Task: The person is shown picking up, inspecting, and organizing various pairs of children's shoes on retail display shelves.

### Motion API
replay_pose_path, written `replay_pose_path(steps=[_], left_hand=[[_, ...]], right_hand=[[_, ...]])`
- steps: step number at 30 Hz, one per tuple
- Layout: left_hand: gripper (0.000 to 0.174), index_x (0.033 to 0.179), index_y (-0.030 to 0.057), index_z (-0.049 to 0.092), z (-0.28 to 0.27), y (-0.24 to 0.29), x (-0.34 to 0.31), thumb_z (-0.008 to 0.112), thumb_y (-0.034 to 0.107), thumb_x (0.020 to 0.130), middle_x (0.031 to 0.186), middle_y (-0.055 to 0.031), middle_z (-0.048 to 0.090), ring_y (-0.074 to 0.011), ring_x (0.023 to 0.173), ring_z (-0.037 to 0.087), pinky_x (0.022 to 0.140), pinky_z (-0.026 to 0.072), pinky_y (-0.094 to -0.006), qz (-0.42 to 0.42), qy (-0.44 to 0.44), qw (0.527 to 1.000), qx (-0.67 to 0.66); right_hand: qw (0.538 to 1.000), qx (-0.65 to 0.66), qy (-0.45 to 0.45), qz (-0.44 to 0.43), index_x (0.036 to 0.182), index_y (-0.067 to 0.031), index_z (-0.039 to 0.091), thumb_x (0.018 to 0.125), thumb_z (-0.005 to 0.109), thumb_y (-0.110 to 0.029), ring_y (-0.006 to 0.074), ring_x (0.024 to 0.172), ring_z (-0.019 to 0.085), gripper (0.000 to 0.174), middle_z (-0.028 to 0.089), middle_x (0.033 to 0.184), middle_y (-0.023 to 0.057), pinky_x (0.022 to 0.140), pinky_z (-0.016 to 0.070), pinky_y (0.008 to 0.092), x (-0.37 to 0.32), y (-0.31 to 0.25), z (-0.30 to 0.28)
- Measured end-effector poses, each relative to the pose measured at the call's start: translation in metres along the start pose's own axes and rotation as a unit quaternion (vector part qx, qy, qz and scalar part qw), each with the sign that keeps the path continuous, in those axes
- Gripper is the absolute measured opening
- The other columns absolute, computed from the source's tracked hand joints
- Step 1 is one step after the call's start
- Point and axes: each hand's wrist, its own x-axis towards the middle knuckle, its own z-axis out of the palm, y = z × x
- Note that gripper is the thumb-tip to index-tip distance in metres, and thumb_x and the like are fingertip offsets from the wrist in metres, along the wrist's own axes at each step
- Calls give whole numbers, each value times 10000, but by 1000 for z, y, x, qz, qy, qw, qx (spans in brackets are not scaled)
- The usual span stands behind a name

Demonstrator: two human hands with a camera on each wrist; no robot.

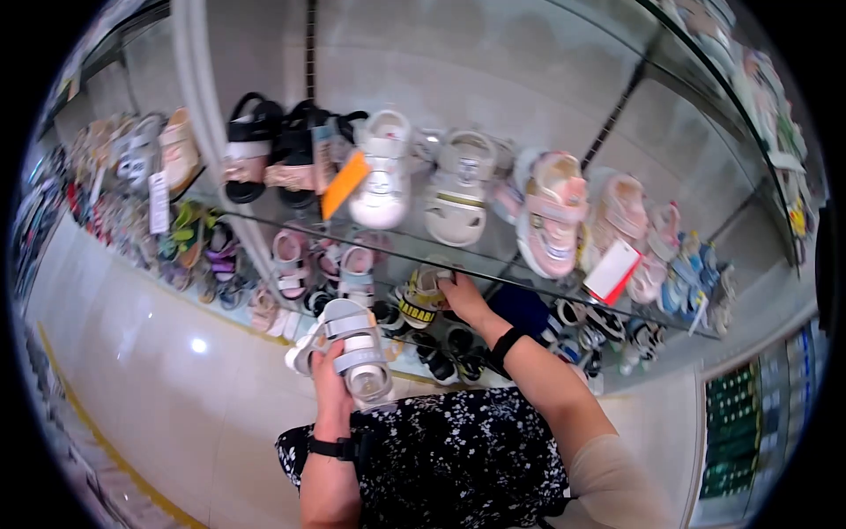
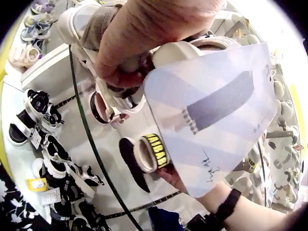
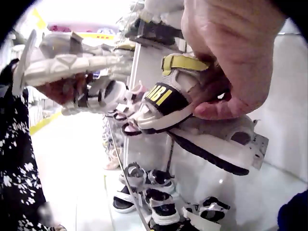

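My left hand grips a pair of grey-and-white strap sandals in front of the lower shelf. In the left wrist view a pale card hangs beside these sandals. With thumb and fingers, my right hand pinches a grey sandal that has a yellow strap and a black band with yellow letters. Below it in the right wrist view lies another shoe with a white and black sole. The head view shows the lettered sandal just under the glass shelf edge.
A glass shelf above holds children's shoes, an orange tag and a red-and-white tag. Black-and-white sandals stand on the lower level. A dark blue item is right of my right hand. Tiled floor lies at the left.
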Motion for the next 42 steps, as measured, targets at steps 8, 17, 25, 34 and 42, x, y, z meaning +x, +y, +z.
replay_pose_path(steps=[8, 17, 25, 34, 42], left_hand=[[339, 1170, 12, 460, 18, -14, -9, 554, 76, 851, 1009, -122, 604, -208, 857, 622, 709, 529, -330, -104, -69, 989, 79], [324, 1168, 4, 522, 18, -47, 1, 543, 58, 849, 1028, -69, 620, -156, 865, 609, 748, 493, -287, -57, -155, 971, 174], [314, 1118, -8, 575, 13, -50, 4, 564, 57, 811, 984, -48, 636, -120, 837, 602, 732, 489, -276, -10, -223, 906, 361], [320, 1068, 18, 603, 36, -28, -31, 616, 190, 799, 950, -126, 659, -214, 857, 626, 774, 479, -330, 29, -425, 767, 480], [449, 1172, -40, 479, 24, -28, -26, 619, 136, 783, 1044, -187, 601, -230, 966, 590, 813, 463, -325, 22, -377, 777, 504]], right_hand=[[946, -273, 167, -59, 1173, 31, 499, 861, 516, -360, 405, 1145, 471, 501, 490, 1232, 283, 948, 382, 423, -47, 17, -128], [894, -414, 170, -19, 1069, 30, 566, 870, 516, -236, 354, 1033, 544, 336, 580, 1123, 207, 873, 427, 399, -12, 46, -202], [696, -677, 229, -66, 1055, 35, 569, 882, 511, -222, 346, 959, 567, 315, 590, 1076, 205, 819, 450, 382, -39, 38, -160], [950, -91, -279, -109, 1281, -44, 467, 852, 616, -283, 216, 1081, 520, 513, 542, 1193, 120, 912, 422, 322, -91, -21, -17], [905, 160, -350, 182, 1218, -24, 512, 915, 574, -283, 85, 925, 559, 403, 600, 1056, 27, 809, 455, 233, -89, 5, 9]])
